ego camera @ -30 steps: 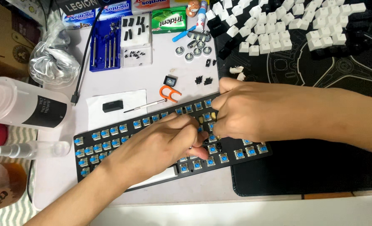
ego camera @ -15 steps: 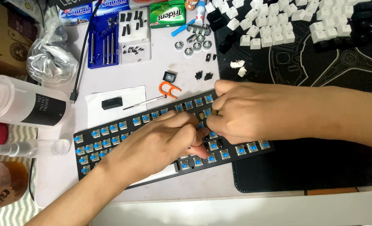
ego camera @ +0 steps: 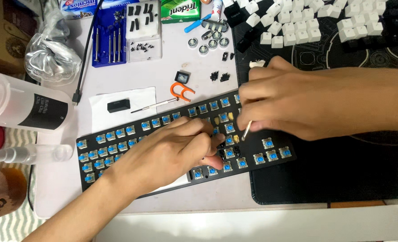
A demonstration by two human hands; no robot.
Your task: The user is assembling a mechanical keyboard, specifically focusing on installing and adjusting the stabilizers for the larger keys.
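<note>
A black keyboard (ego camera: 96, 148) with its keycaps off lies tilted on the white mat, showing rows of blue switches (ego camera: 270, 143). My left hand (ego camera: 163, 157) lies over its middle, thumb and fingertips pinched at a switch near the centre. My right hand (ego camera: 306, 103) hovers over the keyboard's right part and grips a thin metal tool (ego camera: 246, 130), whose tip points down at some bare sockets beside my left fingertips.
White keycaps (ego camera: 297, 27) are spread over the black desk mat (ego camera: 342, 179) at the back right. An orange keycap puller (ego camera: 181, 91), a small screwdriver (ego camera: 154, 105), a blue screwdriver case (ego camera: 107, 40), a plastic bottle (ego camera: 24, 105) and a spray bottle (ego camera: 24, 153) lie left.
My right hand has lifted slightly off the switches, so the metal tool's tip now shows. My left hand stays on the keyboard's middle.
</note>
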